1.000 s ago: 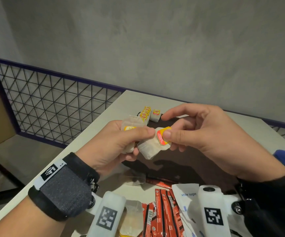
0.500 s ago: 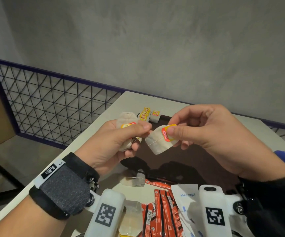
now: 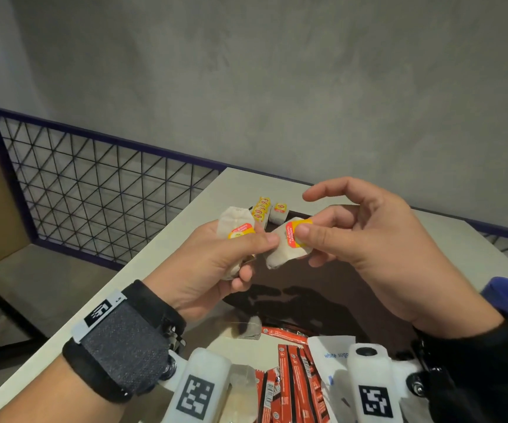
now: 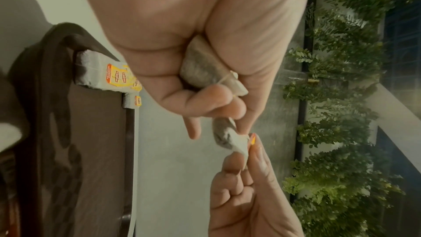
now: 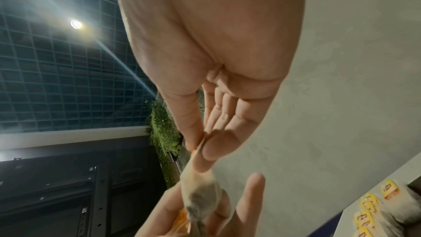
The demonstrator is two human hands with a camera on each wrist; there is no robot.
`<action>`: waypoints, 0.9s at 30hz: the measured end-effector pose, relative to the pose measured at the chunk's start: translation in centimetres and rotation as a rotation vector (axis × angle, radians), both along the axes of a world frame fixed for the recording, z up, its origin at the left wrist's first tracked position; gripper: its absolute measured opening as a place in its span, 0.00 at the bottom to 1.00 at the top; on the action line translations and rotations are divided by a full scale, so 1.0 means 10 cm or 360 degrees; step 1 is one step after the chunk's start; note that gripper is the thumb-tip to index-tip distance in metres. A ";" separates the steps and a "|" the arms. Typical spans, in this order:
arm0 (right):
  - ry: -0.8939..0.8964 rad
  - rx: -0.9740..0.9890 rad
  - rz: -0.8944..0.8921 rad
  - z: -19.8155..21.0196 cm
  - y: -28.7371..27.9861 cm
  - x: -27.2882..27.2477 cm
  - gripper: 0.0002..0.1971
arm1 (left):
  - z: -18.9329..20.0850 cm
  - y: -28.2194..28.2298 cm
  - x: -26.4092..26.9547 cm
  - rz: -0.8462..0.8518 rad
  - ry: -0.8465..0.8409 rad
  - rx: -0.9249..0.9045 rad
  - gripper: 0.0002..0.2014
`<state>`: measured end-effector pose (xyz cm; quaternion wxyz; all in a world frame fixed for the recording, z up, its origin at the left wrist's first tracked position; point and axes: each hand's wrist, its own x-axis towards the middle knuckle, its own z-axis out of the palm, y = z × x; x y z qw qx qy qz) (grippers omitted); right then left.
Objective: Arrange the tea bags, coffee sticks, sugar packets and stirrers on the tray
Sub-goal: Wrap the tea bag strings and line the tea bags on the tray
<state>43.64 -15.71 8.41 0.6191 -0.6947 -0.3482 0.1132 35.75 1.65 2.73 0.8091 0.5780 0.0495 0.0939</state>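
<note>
both hands are held above the dark tray [image 3: 323, 288]. one tea bag [image 3: 288, 247] is pinched at its tag between thumb and finger of the right hand [image 3: 378, 248], index finger lifted free; a second tea bag [image 3: 235, 232] is gripped in the curled left hand [image 3: 213, 264]. more tea bags [image 3: 269, 210] are lined at the tray's far edge. the bags can be judged light, soft and easily torn, so the stiffer tag end is best taken. a thread [image 4: 224, 78] across the left fingers is shown only by the left wrist view, and it possibly links the two bags. red coffee sticks [image 3: 292, 380] are seen only from the head.
</note>
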 end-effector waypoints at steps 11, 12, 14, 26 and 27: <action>-0.0110 -0.0082 -0.0058 -0.03 0.01 0.01 0.15 | 0.03 0.00 -0.03 -0.0032 -0.0028 0.0134 0.06; -0.0121 -0.0090 -0.0060 -0.03 0.01 0.02 0.15 | 0.02 -0.01 -0.04 -0.0034 -0.0026 0.0162 0.06; -0.0139 -0.0100 -0.0059 -0.04 0.00 0.03 0.15 | 0.02 -0.02 -0.04 -0.0043 -0.0023 0.0210 0.07; -0.0232 -0.0191 -0.0048 -0.06 0.00 0.04 0.14 | 0.00 -0.01 -0.01 -0.0013 0.0005 0.0340 0.03; -0.0256 -0.0210 -0.0056 -0.06 0.00 0.04 0.13 | -0.01 -0.01 -0.01 -0.0019 0.0011 0.0335 0.04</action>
